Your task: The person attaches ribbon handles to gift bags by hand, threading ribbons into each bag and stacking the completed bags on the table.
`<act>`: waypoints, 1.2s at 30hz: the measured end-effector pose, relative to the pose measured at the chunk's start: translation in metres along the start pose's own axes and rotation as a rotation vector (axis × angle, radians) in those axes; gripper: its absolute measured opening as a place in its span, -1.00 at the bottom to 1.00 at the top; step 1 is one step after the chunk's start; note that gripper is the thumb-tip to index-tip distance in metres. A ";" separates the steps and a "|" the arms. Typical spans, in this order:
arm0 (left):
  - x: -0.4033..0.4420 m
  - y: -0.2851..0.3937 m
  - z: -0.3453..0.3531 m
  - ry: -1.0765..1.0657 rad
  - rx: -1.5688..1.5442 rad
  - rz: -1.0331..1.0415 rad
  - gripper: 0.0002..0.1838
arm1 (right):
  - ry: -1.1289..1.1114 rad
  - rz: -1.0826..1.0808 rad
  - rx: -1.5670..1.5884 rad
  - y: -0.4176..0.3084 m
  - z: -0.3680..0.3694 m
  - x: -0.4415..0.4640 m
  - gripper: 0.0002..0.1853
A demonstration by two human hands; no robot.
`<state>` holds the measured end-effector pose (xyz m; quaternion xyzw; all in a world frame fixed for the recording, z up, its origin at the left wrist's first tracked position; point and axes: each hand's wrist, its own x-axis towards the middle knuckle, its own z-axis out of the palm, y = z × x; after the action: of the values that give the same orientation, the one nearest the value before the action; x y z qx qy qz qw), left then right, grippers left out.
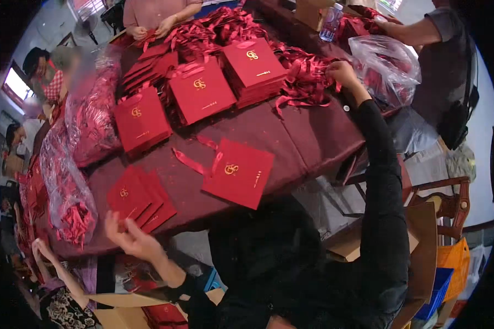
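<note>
My left hand (137,241) hovers at the near table edge, fingers apart and holding nothing, just below a small fan of red paper bags (127,192). Far to the right, my right hand (343,74) has its fingers closed at the edge of a heap of red ribbons (307,77), pinching ribbon there; the fingertips are partly hidden. Between my hands, a single red gift bag (239,174) with a gold emblem lies flat, its ribbon handle stretched to the left.
Stacks of red bags (202,90) stand across the table (307,134). Clear plastic sacks lie at left (90,118) and right (387,66). A bottle (330,23) stands at the back. Other people work around the table. Cardboard boxes (422,247) and a wooden chair (444,203) are nearby.
</note>
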<state>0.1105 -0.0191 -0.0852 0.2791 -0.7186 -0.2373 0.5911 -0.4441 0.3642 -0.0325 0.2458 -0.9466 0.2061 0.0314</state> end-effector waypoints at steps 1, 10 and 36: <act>-0.015 0.011 0.009 -0.172 0.057 0.018 -0.73 | 0.227 0.012 0.100 0.000 0.001 0.003 -0.66; -0.049 0.084 0.091 -0.657 0.063 0.083 -0.75 | 0.773 -0.314 0.909 -0.065 -0.072 0.073 -0.71; -0.127 0.110 0.061 -0.724 -0.967 -1.501 -0.61 | -0.127 -0.649 0.000 -0.129 0.103 -0.130 -0.79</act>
<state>0.0560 0.1488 -0.1135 0.3021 -0.3161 -0.8958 0.0789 -0.2640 0.2793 -0.0993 0.5472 -0.8189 0.1694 0.0362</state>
